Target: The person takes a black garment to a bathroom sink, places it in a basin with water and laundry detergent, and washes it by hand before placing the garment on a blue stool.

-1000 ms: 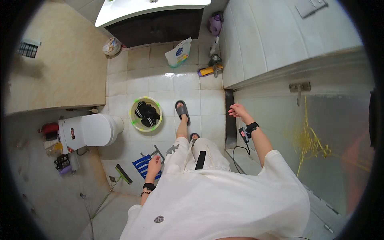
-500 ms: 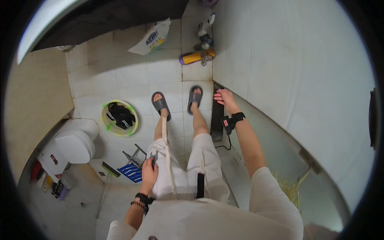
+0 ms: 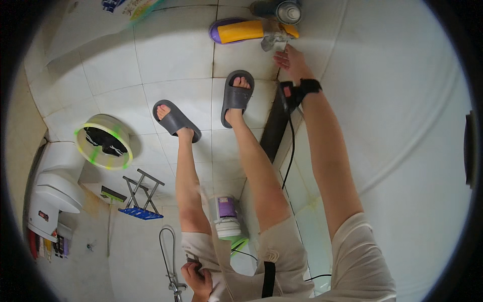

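Observation:
Low at the centre, my left hand (image 3: 197, 279) is closed around a small dark grey object (image 3: 193, 262) against the leg of my light shorts; its kind is unclear. My right hand (image 3: 292, 61) reaches forward along the right wall, fingers apart. Its fingertips are just beside a crumpled grey, partly see-through piece (image 3: 273, 42); whether they touch it I cannot tell. That piece lies by a long yellow item (image 3: 241, 31) resting on a purple one (image 3: 215, 33). A dark can or bottle with a round pale top (image 3: 289, 13) stands behind them.
Left of my slippered feet is a round tub (image 3: 128, 156) with dark cloth inside. A blue folding stool (image 3: 141, 213), a toilet (image 3: 63, 189) and a green-headed floor tool (image 3: 113, 194) stand nearby. A white bucket (image 3: 224, 206) shows between my legs. A white packet (image 3: 95, 25) lies far left.
I have bent forward and the view has come closer to the floor. My right hand has moved forward along the wall to the yellow item. My left hand still grips the grey object.

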Demonstrator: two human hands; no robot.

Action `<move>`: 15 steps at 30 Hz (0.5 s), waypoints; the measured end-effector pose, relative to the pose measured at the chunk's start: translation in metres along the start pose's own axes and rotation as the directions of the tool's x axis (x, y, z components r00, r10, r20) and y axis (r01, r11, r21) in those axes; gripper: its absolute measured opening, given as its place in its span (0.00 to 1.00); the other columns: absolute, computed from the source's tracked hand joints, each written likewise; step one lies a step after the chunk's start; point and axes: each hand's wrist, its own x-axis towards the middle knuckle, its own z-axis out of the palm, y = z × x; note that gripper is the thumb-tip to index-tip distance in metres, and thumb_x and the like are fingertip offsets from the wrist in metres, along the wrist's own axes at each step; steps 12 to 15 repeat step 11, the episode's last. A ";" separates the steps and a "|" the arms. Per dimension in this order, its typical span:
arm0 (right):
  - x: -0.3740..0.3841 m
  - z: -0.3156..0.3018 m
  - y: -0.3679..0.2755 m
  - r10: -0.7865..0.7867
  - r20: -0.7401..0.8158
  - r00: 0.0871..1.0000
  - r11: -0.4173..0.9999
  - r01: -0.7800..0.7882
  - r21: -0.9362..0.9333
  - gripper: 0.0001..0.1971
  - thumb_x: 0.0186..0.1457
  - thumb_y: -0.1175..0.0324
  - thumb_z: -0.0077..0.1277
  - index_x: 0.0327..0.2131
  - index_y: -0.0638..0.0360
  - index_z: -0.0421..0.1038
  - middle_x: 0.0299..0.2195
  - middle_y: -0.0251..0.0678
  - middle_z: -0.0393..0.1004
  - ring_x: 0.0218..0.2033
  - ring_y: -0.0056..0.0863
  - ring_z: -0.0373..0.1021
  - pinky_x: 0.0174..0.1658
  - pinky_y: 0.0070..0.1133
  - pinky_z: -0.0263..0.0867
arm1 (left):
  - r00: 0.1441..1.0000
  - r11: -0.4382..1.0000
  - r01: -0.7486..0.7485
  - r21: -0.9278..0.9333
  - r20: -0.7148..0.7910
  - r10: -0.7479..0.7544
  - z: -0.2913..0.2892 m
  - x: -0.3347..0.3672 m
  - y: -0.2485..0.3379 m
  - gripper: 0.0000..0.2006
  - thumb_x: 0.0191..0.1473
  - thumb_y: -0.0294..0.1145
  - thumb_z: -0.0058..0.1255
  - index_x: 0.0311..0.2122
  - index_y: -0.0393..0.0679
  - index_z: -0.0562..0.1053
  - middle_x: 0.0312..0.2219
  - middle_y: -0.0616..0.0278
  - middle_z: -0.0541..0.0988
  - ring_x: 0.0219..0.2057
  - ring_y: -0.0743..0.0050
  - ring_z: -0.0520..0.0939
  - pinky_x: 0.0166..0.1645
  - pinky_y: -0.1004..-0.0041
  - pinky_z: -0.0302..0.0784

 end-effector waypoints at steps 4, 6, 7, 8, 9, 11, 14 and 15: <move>0.035 -0.001 -0.004 0.015 0.101 0.995 0.974 -0.037 0.222 0.17 0.53 0.55 0.35 0.39 0.57 0.56 0.32 0.40 0.69 0.31 0.30 0.67 0.34 0.24 0.65 | 0.997 0.992 -0.080 0.100 -0.014 0.082 -0.014 0.001 0.016 0.08 0.38 0.24 0.42 0.30 0.38 0.64 0.25 0.52 0.64 0.27 0.56 0.64 0.31 0.64 0.60; 0.045 0.001 0.003 -0.005 0.167 0.986 0.971 -0.036 0.238 0.17 0.53 0.55 0.35 0.40 0.57 0.55 0.32 0.40 0.69 0.32 0.30 0.67 0.36 0.24 0.64 | 0.999 0.994 -0.052 0.100 -0.008 0.053 -0.019 0.011 0.029 0.08 0.38 0.23 0.41 0.29 0.38 0.64 0.25 0.53 0.64 0.27 0.57 0.64 0.31 0.64 0.60; 0.049 0.001 0.005 -0.034 0.226 0.973 0.965 -0.027 0.259 0.18 0.53 0.54 0.34 0.41 0.57 0.53 0.32 0.40 0.69 0.33 0.31 0.67 0.38 0.24 0.63 | 0.999 0.995 -0.033 0.097 -0.002 0.033 -0.019 0.015 0.032 0.08 0.38 0.22 0.41 0.29 0.37 0.64 0.25 0.53 0.64 0.27 0.57 0.64 0.31 0.65 0.60; 0.052 0.003 0.004 -0.041 0.225 0.973 0.963 -0.022 0.267 0.18 0.53 0.54 0.34 0.41 0.57 0.53 0.32 0.40 0.69 0.33 0.31 0.67 0.38 0.24 0.63 | 1.000 1.000 0.011 0.028 0.009 -0.011 -0.018 0.006 0.018 0.07 0.38 0.21 0.40 0.29 0.37 0.63 0.25 0.55 0.63 0.26 0.61 0.63 0.31 0.68 0.60; 0.051 0.012 0.010 -0.060 0.173 0.983 0.932 -0.007 0.362 0.18 0.54 0.54 0.34 0.41 0.57 0.53 0.33 0.40 0.69 0.35 0.30 0.66 0.38 0.24 0.63 | 0.999 0.998 -0.035 -0.046 -0.033 0.033 -0.020 0.007 0.014 0.07 0.39 0.21 0.39 0.29 0.38 0.62 0.26 0.57 0.62 0.26 0.65 0.62 0.30 0.71 0.60; 0.052 0.023 0.014 -0.075 0.115 0.991 0.887 0.014 0.461 0.18 0.54 0.54 0.34 0.42 0.57 0.53 0.33 0.40 0.68 0.36 0.30 0.66 0.38 0.24 0.62 | 1.000 0.999 -0.011 -0.041 0.019 0.012 -0.024 0.012 0.009 0.08 0.40 0.21 0.39 0.30 0.39 0.62 0.26 0.57 0.62 0.26 0.66 0.62 0.31 0.71 0.61; 0.052 0.023 0.014 -0.075 0.115 0.991 0.887 0.014 0.461 0.18 0.54 0.54 0.34 0.42 0.57 0.53 0.33 0.40 0.68 0.36 0.30 0.66 0.38 0.24 0.62 | 1.000 0.999 -0.011 -0.041 0.019 0.012 -0.024 0.012 0.009 0.08 0.40 0.21 0.39 0.30 0.39 0.62 0.26 0.57 0.62 0.26 0.66 0.62 0.31 0.71 0.61; 0.052 0.023 0.014 -0.075 0.115 0.991 0.887 0.014 0.461 0.18 0.54 0.54 0.34 0.42 0.57 0.53 0.33 0.40 0.68 0.36 0.30 0.66 0.38 0.24 0.62 | 1.000 0.999 -0.011 -0.041 0.019 0.012 -0.024 0.012 0.009 0.08 0.40 0.21 0.39 0.30 0.39 0.62 0.26 0.57 0.62 0.26 0.66 0.62 0.31 0.71 0.61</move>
